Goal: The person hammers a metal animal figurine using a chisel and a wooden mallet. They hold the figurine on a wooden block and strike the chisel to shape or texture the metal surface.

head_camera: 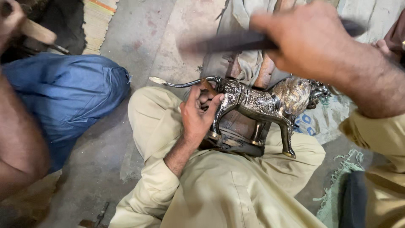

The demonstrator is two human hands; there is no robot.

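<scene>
While my left hand [197, 115] clenched the rigid, heavy, slippery-looking metal lion [259, 103] at its nine-o'clock haunch, my right hand [314, 40] gripped a blurred dark tool [230, 42] above.

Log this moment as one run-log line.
left hand: grips metal lion figure at rear | right hand: raised, holding dark tool, blurred | figure on lap

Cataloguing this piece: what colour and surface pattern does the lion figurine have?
Silvery metal lion figurine with embossed ornament and a golden-tinged mane, seen in the head view.
</scene>
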